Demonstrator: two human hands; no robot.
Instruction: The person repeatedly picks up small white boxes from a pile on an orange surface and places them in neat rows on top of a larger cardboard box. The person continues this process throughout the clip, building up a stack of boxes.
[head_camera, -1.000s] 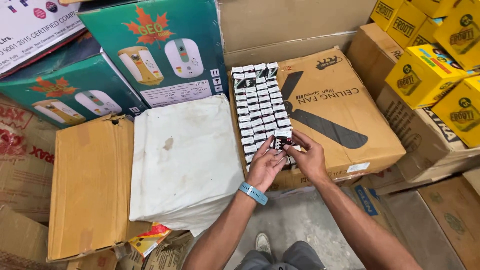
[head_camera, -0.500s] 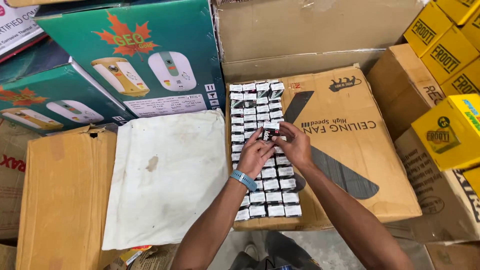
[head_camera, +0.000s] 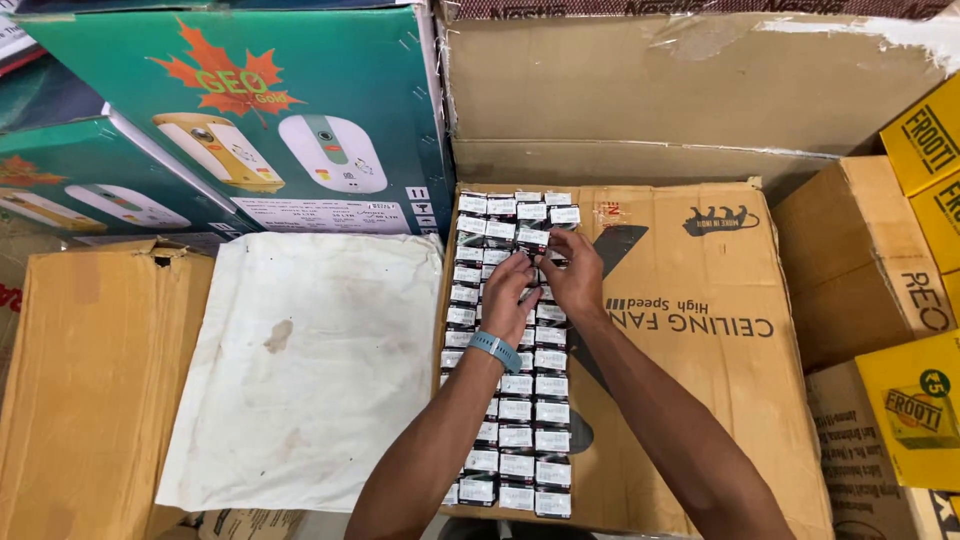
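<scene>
Several small black-and-white cartons lie in rows on the left part of a brown ceiling-fan carton. My left hand, with a blue wristband, and my right hand meet over the far end of these rows. Together their fingertips pinch one small box and hold it down among the others near the far rows. The fingers hide most of that box.
A white sack-covered bundle lies left of the rows, with a taped brown carton further left. Green water-heater boxes stand behind. A large brown carton is at the back, yellow juice cartons at right.
Both hands moved the small box from the near end of the rows up to the far end. The view shifted so the whole block of boxes now shows.
</scene>
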